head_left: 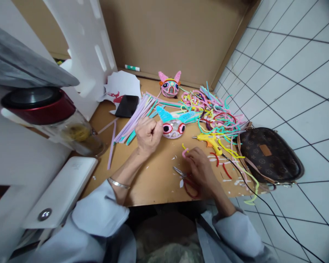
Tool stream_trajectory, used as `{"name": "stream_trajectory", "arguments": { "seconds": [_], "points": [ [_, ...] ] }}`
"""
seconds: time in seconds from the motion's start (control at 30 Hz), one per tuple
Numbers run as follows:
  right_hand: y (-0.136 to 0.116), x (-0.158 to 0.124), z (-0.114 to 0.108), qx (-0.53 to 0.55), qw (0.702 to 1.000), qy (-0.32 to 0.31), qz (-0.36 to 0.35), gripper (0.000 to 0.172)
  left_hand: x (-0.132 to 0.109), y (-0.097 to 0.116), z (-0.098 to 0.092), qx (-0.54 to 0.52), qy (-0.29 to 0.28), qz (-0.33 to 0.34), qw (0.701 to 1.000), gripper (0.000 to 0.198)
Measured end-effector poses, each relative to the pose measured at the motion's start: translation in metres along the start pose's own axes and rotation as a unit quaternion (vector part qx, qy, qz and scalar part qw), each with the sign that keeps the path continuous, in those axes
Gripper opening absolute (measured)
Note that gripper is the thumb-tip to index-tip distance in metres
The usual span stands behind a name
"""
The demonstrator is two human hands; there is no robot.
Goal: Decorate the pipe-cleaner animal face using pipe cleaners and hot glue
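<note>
Head camera: a pink loop (pixel 184 153) with a yellow end (pixel 183 147) is pinched between the fingertips of the right hand (pixel 200 165), above the brown tabletop (pixel 145 186). The left hand (pixel 149 135) is curled into a fist right beside the blue-eared figure (pixel 174 128); whether anything is gripped inside cannot be told. Red-handled scissors (pixel 179 171) are partly covered by the right hand. The tabletop is dotted with white scraps (pixel 181 182), backed by a brown panel (pixel 175 33) and bordered on the right by pale tiles (pixel 285 73) with dark joints.

Two eared figures are counted, the pink-eared figure (pixel 170 87) being set farther back. One yellow glue gun (pixel 208 138), one black phone (pixel 127 106), one marker (pixel 132 68), one brown bag (pixel 271 155) and one bottle (pixel 82 137) are seen. Fuzzy stems are gathered in one tangled heap (pixel 219 117) and one straighter bundle (pixel 134 118).
</note>
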State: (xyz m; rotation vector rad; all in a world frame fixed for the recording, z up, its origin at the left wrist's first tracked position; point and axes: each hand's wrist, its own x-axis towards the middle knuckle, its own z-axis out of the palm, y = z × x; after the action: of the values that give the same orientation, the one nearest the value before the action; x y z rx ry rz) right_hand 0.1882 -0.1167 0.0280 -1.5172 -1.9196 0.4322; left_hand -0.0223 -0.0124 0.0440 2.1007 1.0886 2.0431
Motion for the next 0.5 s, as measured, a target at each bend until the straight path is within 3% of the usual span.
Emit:
{"name": "stream_trajectory", "arguments": {
  "seconds": [0.1, 0.23, 0.37, 0.5],
  "points": [
    [-0.019, 0.016, -0.011, 0.179, 0.982, 0.005, 0.058, 0.022, -0.003, 0.007, 0.001, -0.037, -0.006, -0.043, 0.998, 0.047],
    [-0.038, 0.047, -0.019, 0.416, 0.900, -0.064, 0.111, 0.030, -0.008, 0.014, 0.003, -0.069, -0.025, -0.094, 0.993, 0.030],
    [-0.046, 0.078, -0.013, 0.540, 0.817, -0.161, 0.121, 0.038, -0.008, 0.014, 0.002, -0.074, -0.083, -0.030, 0.993, 0.029],
    [-0.047, 0.092, 0.000, 0.559, 0.806, -0.161, 0.107, 0.040, -0.007, 0.010, 0.004, -0.044, -0.086, 0.040, 0.994, 0.024]
  ]
}}
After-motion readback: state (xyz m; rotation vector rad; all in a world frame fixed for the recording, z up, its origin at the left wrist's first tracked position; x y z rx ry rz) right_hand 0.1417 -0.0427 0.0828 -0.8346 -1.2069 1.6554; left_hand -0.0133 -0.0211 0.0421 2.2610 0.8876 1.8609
